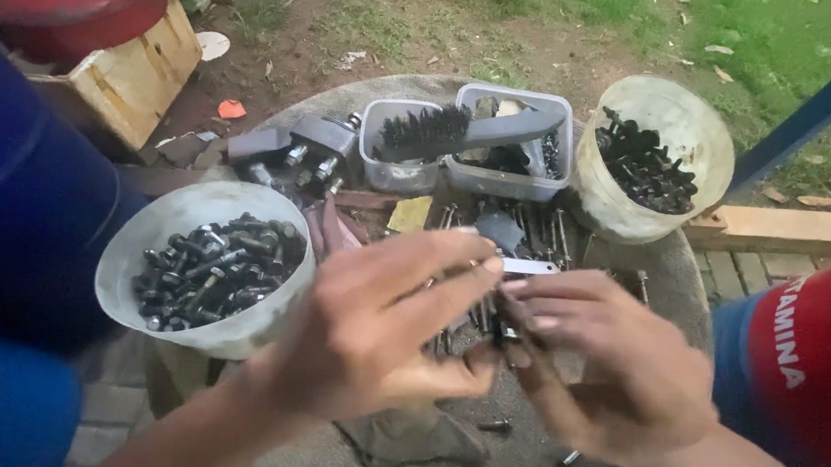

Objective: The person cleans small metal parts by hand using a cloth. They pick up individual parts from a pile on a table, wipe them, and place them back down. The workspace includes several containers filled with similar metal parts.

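My left hand (386,328) and my right hand (609,366) meet over the middle of a round stone-like surface (682,279). Their fingertips pinch a small dark bolt (503,327) between them; the exact grip is partly hidden by fingers. Several long bolts (555,234) lie on the surface just beyond my fingers. A white bucket of dark bolts (204,264) stands left of my left hand.
A second white bucket of dark bolts (653,157) stands at the back right. Two clear plastic tubs (510,177) hold small parts, with a wire brush (460,130) lying across them. A grey metal bracket (291,144), wooden crate (137,77), loose bolts (495,425) and grass surround it.
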